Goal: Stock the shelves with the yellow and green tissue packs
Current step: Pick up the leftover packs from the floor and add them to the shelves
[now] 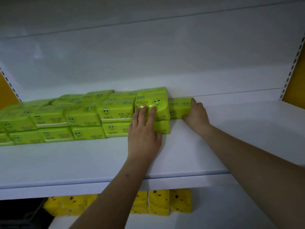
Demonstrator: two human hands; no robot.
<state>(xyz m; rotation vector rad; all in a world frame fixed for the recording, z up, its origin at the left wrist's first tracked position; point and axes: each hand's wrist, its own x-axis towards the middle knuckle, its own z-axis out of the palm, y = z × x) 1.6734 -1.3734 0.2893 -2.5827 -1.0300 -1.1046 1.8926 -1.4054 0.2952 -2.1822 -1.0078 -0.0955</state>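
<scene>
Pressing straight left-hand fingers on a glossy lime-green smiley-face plastic tissue pack, right-hand fingers curling round a neighbouring green pack on the white shelf.

Green tissue packs stacked on shelf (yellow packs below)

Both your bare forearms reach forward and up. Your left hand lies flat, fingers straight and pressing ahead. Your right hand is cupped, fingers curled over, thumb underneath.
</scene>
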